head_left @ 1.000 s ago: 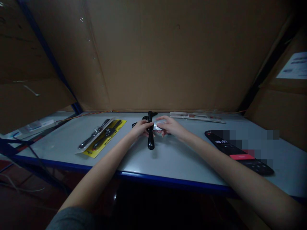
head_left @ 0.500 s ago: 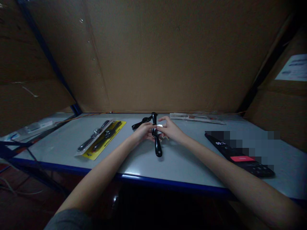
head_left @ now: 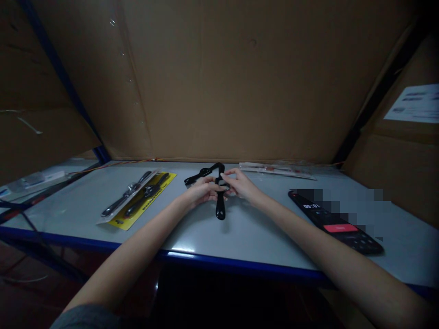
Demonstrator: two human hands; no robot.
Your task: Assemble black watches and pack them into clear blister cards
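Over the table, both my hands are closed round the middle of a black spokeshave (head_left: 220, 209), which is held upright with one handle toward me. My left hand (head_left: 202, 192) grips it from the left, thumb across its centre. On the other side my right hand (head_left: 243, 186) pinches the centre and the upper handle with its fingertips. A small pale, shiny part shows between the fingers, but its shape is mostly covered. Just behind my left hand lies a second black spokeshave (head_left: 203, 172), partly hidden.
Left on the grey table (head_left: 202, 237) lie packaged spokeshaves on a yellow card (head_left: 128, 221). A phone (head_left: 339, 228) showing a timer lies at the right. Clear plastic packets (head_left: 277, 170) sit along the back, before a cardboard wall (head_left: 219, 91).
The bright white face between my fingers has turned and shows far less. My right fingertips have shifted to the upper handle. The whole view has moved slightly.
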